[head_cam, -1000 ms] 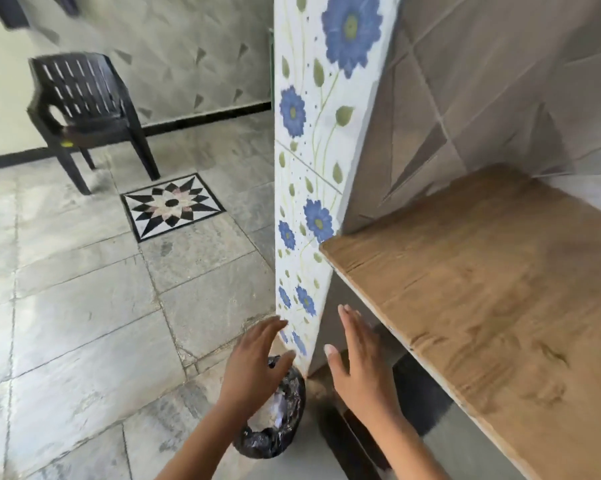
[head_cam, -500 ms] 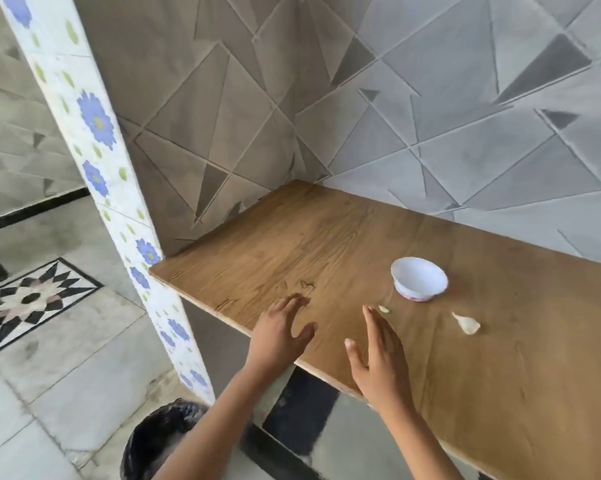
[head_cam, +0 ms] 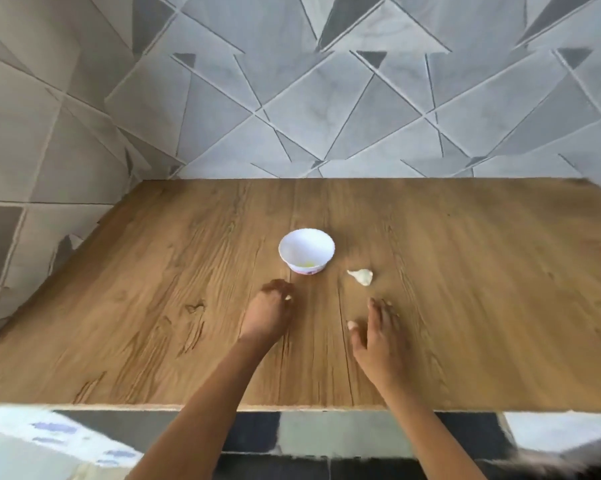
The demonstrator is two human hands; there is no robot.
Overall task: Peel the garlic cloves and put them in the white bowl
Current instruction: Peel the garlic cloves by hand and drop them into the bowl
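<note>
Brown wood-grain worktop (head_cam: 153, 306) against grey triangle-patterned wall tiles, two bare hands over it.
The left hand (head_cam: 268, 315) curls its fingers over one small pale scrap (head_cam: 288, 298); blur hides whether its grip pinches it. The right hand (head_cam: 378, 337) has a loose, empty grip, fingers straight. One white garlic clove (head_cam: 361, 276) lies flat just right of the one round white bowl (head_cam: 302, 245), long axis left-right, thin tip toward the bowl.
</note>
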